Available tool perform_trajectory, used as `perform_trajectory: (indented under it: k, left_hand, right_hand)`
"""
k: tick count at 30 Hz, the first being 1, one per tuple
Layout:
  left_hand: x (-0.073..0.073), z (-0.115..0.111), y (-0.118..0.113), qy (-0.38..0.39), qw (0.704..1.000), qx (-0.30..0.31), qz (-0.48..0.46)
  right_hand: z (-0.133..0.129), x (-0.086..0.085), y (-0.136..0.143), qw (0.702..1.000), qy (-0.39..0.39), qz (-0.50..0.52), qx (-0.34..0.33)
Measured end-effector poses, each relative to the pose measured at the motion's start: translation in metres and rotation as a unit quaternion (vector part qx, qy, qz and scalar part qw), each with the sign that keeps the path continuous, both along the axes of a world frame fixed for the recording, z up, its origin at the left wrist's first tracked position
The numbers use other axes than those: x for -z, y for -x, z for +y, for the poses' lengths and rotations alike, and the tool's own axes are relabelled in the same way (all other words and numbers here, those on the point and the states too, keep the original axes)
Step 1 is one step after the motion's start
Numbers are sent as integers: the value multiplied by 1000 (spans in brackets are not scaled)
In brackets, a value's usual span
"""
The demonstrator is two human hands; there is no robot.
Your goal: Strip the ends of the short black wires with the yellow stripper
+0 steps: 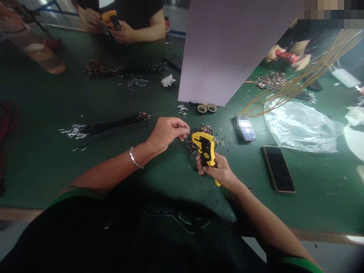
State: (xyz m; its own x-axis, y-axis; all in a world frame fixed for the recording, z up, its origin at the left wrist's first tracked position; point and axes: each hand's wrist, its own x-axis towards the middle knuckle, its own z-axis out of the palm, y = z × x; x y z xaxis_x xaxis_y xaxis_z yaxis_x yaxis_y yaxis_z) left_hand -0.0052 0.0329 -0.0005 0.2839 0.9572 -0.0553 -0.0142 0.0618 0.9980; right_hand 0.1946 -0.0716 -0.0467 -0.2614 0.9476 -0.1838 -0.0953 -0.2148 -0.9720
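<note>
My right hand (pixel 218 168) is wrapped around the handle of a yellow-and-black wire stripper (pixel 207 148), its head pointing up and left. Just left of the tool's head, my left hand (pixel 170 132) pinches a thin wire (pixel 182 124), mostly hidden by the fingertips. Under and behind the tool lies a heap of short black wire pieces (pixel 204 129) with bare copper ends. Left of my left hand, a bundle of black wires (pixel 110 126) lies on the green table (pixel 159 182), with silvery tips at its left end and coppery ends at the right.
Two tape rolls (pixel 207 109) sit by a pale upright panel (pixel 222 49). To the right are a small box (pixel 246 129), a phone (pixel 278 169), a clear plastic bag (pixel 304 125) and hanging yellowish wires (pixel 295 87). Across the table, other people's hands (pixel 125 34) hold similar tools.
</note>
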Motion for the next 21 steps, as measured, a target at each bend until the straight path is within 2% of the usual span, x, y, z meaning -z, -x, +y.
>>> perform_trajectory:
  k: [7,14,21]
  left_hand:
    - [4,2,-1,27,999,4,-36]
    - [10,9,1,81,995,18,-58]
    - [12,12,1,85,995,13,-57]
  right_hand:
    - [-2,1,5,999,19,-7,28]
    - [-3,9,8,999,-3,-9,37]
    - [-2,11,13,999,-18,-22,44]
